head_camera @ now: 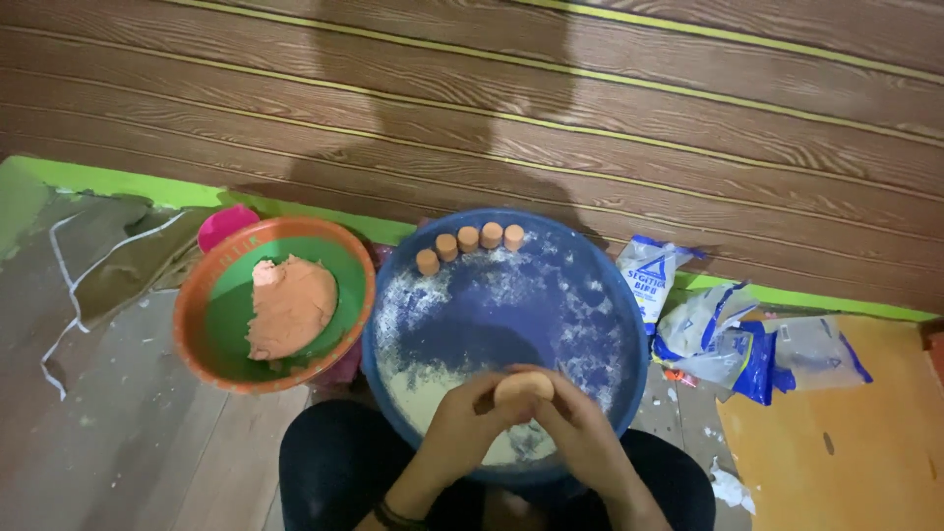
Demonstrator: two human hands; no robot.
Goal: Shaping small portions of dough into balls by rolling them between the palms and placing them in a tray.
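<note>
Shaping a dough piece (523, 384) over the near edge of the floured blue tray (600, 295), left hand (462, 425) and right hand (580, 433) cupped it together. Four finished pieces (470, 243) lined the far rim. Next move likely called for setting it beside them.

A: Blue tray (600, 295)?
B: Smooth plastic, dusted matt white with flour.

A: Green bowl with orange rim (211, 300)?
B: Plastic, slight sheen; the dough lump (290, 305) in it looks soft and matt.

A: Dough ball (523, 386) in the hands?
B: Smooth, matt orange.

A: Wall panelling (590, 108)?
B: Wood-grain, low gloss.

A: Flour bags (728, 339)?
B: Glossy, crinkled plastic film.
</note>
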